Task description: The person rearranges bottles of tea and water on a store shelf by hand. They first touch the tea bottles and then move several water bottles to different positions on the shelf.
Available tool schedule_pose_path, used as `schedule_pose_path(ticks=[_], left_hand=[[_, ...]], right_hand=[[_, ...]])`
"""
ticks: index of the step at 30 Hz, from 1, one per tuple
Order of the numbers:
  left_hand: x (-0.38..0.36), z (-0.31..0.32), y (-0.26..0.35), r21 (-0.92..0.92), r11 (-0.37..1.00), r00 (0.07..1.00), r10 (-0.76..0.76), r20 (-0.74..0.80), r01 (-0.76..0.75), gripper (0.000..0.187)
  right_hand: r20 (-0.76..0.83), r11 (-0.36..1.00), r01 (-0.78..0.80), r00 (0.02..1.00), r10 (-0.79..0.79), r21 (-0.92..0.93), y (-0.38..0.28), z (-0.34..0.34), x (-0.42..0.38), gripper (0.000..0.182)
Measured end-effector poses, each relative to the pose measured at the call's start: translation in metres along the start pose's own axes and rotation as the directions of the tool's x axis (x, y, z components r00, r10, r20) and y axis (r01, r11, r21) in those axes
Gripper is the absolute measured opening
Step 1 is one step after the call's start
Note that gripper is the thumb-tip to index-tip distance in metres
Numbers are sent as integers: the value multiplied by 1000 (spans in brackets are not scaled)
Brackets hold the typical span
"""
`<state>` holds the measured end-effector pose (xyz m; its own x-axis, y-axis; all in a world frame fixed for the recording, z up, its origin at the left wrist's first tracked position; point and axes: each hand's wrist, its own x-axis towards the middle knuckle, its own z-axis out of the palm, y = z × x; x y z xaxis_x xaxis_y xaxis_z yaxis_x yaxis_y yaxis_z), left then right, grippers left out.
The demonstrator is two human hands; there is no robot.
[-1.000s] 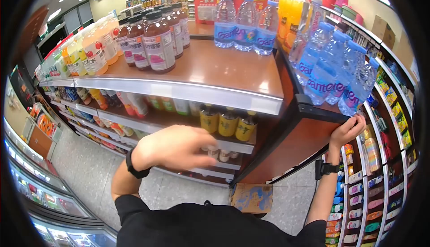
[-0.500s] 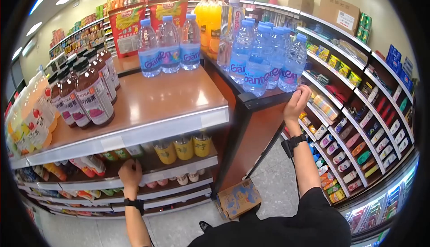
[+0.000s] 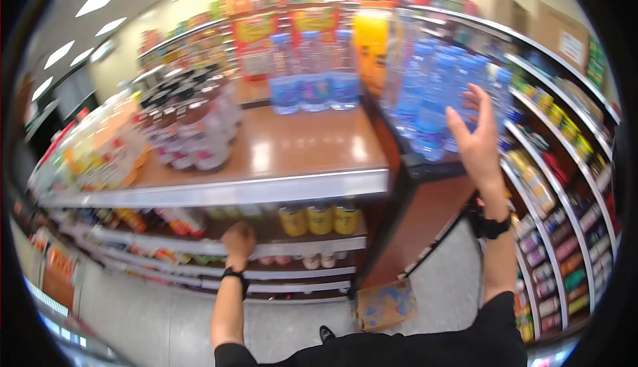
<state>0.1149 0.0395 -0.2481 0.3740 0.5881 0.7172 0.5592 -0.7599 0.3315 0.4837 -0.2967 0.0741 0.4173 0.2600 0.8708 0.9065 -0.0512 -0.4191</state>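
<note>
My right hand (image 3: 475, 137) is raised with its fingers apart, in front of a group of clear blue-capped water bottles (image 3: 432, 108) on the end counter. It overlaps the bottles in this view and holds nothing. Lower down, my left hand (image 3: 239, 241) is curled closed at the front of the shelf under the counter top. What it grips, if anything, is hidden and I cannot tell. Yellow cans (image 3: 319, 221) stand on that shelf, to the right of my left hand. Each wrist wears a black band.
Dark-capped brown tea bottles (image 3: 193, 124) and pale bottles (image 3: 106, 144) fill the counter's left side. Three water bottles (image 3: 312, 81) and red bags (image 3: 256, 44) stand at its back, near orange drinks (image 3: 371, 44). A cardboard box (image 3: 385, 306) lies on the floor. Stocked shelves (image 3: 558, 201) line the right.
The view has swung left, and the frame is blurred. My right hand has come off the counter corner, up in front of the bottles, its fingers spreading. My left hand stays at the shelf front.
</note>
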Motion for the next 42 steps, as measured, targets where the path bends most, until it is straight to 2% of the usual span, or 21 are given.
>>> schedule_pose_path(ticks=[1, 3, 5, 6, 8, 9, 11, 13, 15, 17, 19, 21, 23, 25, 27, 31, 34, 36, 38, 40, 42], left_hand=[[-3, 4, -11, 100, 995, 998, -13, 69, 6, 9], [-4, 7, -16, 128, 992, 991, -34, 126, 17, 16], [-1, -5, -3, 122, 992, 989, -55, 139, 38, 16], [2, -3, -1, 102, 994, 989, -48, 143, 34, 16], [3, -2, 1, 123, 992, 990, -44, 133, 27, 16], [3, -4, 2, 124, 992, 990, -37, 137, 20, 16], [2, -3, 4, 154, 988, 989, -44, 141, 22, 17], [2, -4, 1, 136, 991, 990, -27, 141, 8, 17], [1, -9, 1, 102, 995, 991, -8, 132, -6, 16], [4, -8, 5, 45, 999, 994, 12, 110, -17, 16], [2, -12, 5, -20, 999, 996, 38, 79, -37, 14], [2, -14, 3, -4, 999, 996, 40, 74, -40, 12], [1, -9, 2, -25, 999, 999, 26, 27, -25, 11], [0, -9, -1, -113, 992, 997, 64, 48, -58, 10], [1, -11, -1, -122, 991, 997, 56, 48, -50, 9], [6, -14, -1, -209, 972, 989, 123, 80, -104, 9], [7, -17, -1, -187, 977, 991, 119, 63, -105, 7], [6, -16, -1, -187, 976, 990, 124, 64, -110, 7], [6, -16, -5, -179, 976, 990, 133, 55, -121, 7], [5, -14, -4, -199, 976, 994, 101, 40, -91, 8], [3, -13, -5, -216, 972, 994, 99, 40, -88, 9]], right_hand=[[43, 1000, -5, 999, 5, -7, 3, 6, 8, 56], [72, 972, 108, 993, -95, -208, 2, 11, 18, 57], [60, 935, 155, 988, -143, -319, 0, 15, 21, 65], [51, 942, 163, 987, -155, -292, -5, 14, 23, 65], [123, 890, 125, 989, -78, -439, -16, 11, 23, 72], [122, 898, 124, 989, -80, -422, -20, 9, 25, 72], [190, 858, 66, 981, 37, -509, -29, 8, 29, 76], [192, 847, 87, 981, 18, -525, -13, 12, 33, 74], [140, 883, 136, 987, -81, -449, 1, 16, 34, 69], [136, 876, 123, 988, -66, -466, -15, 12, 36, 64], [189, 892, -60, 969, 160, -447, -30, 12, 36, 60], [146, 895, -58, 980, 136, -443, -27, 20, 29, 61], [45, 869, 40, 999, -21, -493, -20, 26, 24, 62], [42, 819, 25, 999, 0, -573, -33, 32, 26, 64], [8, 732, -15, 1000, 27, -681, -68, 43, 29, 67], [-124, 759, 27, 982, -142, -650, -122, 51, 44, 69], [-131, 766, 24, 981, -140, -643, -169, 68, 55, 71], [-31, 882, 23, 999, -43, -470, -184, 87, 64, 75], [85, 923, 68, 996, -38, -378, -191, 114, 70, 74], [154, 903, 111, 987, -50, -415, -185, 147, 77, 82], [196, 932, 97, 980, -29, -348, -179, 186, 79, 75]])
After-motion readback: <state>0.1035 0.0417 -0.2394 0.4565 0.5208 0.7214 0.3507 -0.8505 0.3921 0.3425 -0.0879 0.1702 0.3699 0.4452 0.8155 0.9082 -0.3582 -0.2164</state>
